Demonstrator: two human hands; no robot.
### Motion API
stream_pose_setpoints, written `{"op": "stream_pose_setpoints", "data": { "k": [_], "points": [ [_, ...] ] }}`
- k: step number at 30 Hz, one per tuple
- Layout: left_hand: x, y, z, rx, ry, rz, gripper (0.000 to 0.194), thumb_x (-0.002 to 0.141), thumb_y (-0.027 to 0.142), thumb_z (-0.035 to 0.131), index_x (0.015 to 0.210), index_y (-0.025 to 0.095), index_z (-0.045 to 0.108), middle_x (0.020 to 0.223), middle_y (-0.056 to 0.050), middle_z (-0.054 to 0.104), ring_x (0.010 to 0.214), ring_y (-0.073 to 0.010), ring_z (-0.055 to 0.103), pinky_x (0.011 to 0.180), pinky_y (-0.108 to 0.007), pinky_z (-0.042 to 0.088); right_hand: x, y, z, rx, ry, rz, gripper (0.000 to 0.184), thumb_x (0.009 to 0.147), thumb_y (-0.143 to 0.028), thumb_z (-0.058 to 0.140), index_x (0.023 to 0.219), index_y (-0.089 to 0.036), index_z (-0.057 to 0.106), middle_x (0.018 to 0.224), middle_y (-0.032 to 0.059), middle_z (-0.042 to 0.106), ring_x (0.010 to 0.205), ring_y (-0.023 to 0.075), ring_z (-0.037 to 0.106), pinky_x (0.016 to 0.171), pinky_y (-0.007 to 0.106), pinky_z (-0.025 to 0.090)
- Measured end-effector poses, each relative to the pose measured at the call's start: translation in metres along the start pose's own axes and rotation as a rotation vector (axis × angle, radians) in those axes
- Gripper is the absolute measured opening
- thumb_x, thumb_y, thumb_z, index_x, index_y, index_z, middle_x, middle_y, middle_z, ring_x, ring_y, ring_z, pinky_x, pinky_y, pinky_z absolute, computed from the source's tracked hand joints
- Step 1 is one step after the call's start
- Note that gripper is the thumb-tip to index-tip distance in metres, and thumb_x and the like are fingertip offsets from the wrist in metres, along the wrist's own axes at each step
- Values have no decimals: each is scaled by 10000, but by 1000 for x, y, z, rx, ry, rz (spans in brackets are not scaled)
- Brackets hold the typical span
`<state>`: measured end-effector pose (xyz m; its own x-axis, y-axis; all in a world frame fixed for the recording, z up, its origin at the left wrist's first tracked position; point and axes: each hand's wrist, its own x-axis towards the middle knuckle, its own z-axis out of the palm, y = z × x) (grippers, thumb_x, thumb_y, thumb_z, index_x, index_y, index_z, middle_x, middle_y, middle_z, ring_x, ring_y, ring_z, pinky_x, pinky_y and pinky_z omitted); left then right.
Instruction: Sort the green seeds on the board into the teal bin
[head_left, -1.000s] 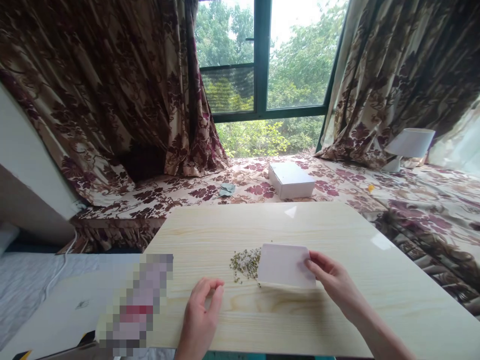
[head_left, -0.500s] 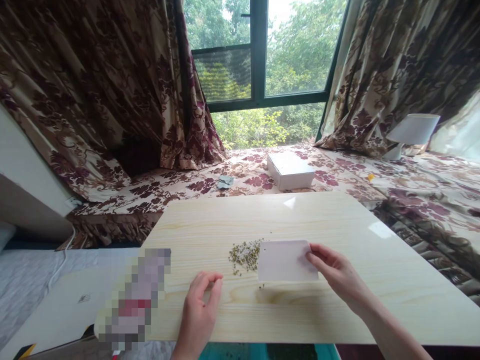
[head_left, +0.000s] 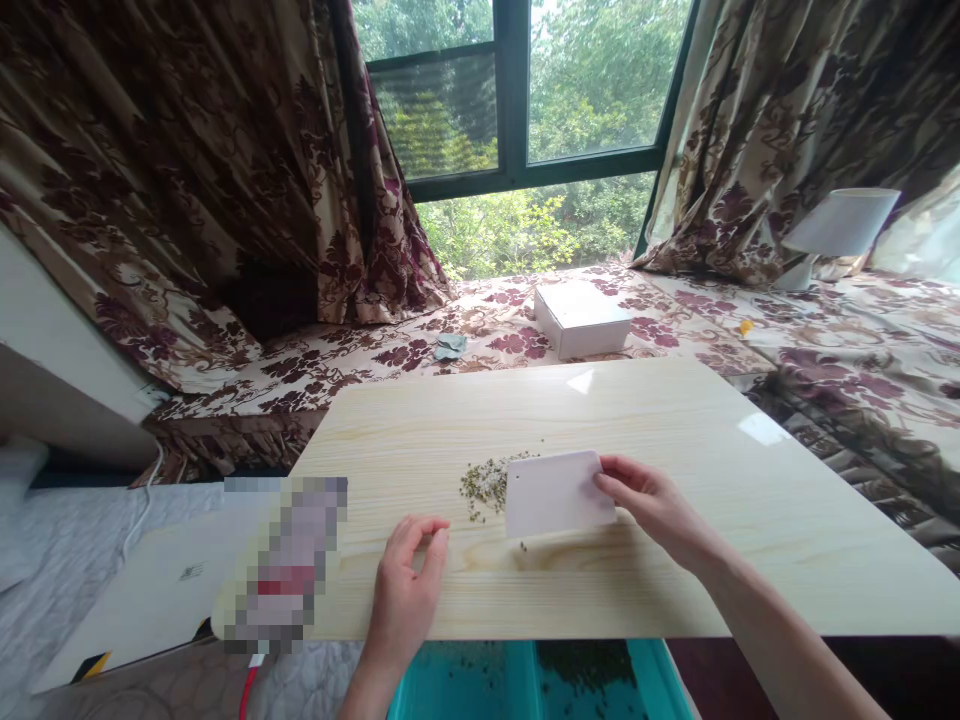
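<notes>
Over a pale wooden table (head_left: pixel 675 420), a person's right hand (head_left: pixel 649 502) is pinching a white card (head_left: pixel 559 495) at its right edge, the card's left end partly hiding a pile of small green and white grains (head_left: pixel 484 482). The left hand (head_left: pixel 409 580) is curling loosely nearby, gripping nothing. Below the table's near edge, a teal tray (head_left: pixel 664 685) is showing dark bits in its right compartment.
</notes>
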<state>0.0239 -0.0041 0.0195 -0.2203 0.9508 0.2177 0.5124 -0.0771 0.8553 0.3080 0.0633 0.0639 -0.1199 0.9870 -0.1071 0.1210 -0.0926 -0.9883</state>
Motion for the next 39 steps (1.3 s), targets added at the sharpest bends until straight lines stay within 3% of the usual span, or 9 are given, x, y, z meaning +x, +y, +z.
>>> {"op": "stream_pose_setpoints", "data": {
  "k": [8,17,19,24,27,33,39],
  "points": [
    [0,-1,0,-8,5,6,243,839,393,513,853,194,652,916,-67,654,908,-218,601,836,-332,474,1,-2,3,-51,-110,35,389,684,-509,651,886,-182,706,804,48,699,762,212,613,676,314,475],
    [1,-1,-1,-11,-8,8,238,841,386,508,857,192,645,922,-67,652,895,-214,611,838,-338,476,-44,-11,-23,-146,-289,127,349,695,-502,663,817,-180,718,771,37,695,723,202,599,628,284,479],
    [1,0,0,-13,2,8,236,835,389,513,838,192,643,912,-68,656,889,-217,614,823,-336,486,-54,-13,-27,-159,-236,126,361,662,-526,685,784,-189,730,762,47,709,726,225,616,630,307,504],
    [1,0,1,-10,27,15,226,829,378,518,818,192,646,901,-65,661,894,-217,616,798,-321,491,-57,1,-40,-16,249,64,438,595,-561,735,846,-202,731,808,87,730,771,267,660,655,343,552],
    [1,-1,2,-10,33,10,218,833,367,518,850,194,649,921,-59,663,887,-206,618,794,-312,491,-50,14,-42,58,407,73,447,535,-541,774,829,-210,711,772,74,731,725,255,673,632,340,565],
    [0,-2,2,-16,30,1,217,839,364,513,865,194,646,928,-59,660,891,-205,615,766,-300,492,-39,21,-28,124,455,87,374,550,-444,786,832,-220,687,769,46,733,720,228,681,624,306,569],
    [0,-2,1,-31,24,2,206,840,358,519,860,197,646,934,-56,657,894,-204,618,756,-292,495,-34,25,-15,125,403,97,392,574,-441,780,868,-198,685,772,50,740,739,236,685,628,306,571]
  ]
}}
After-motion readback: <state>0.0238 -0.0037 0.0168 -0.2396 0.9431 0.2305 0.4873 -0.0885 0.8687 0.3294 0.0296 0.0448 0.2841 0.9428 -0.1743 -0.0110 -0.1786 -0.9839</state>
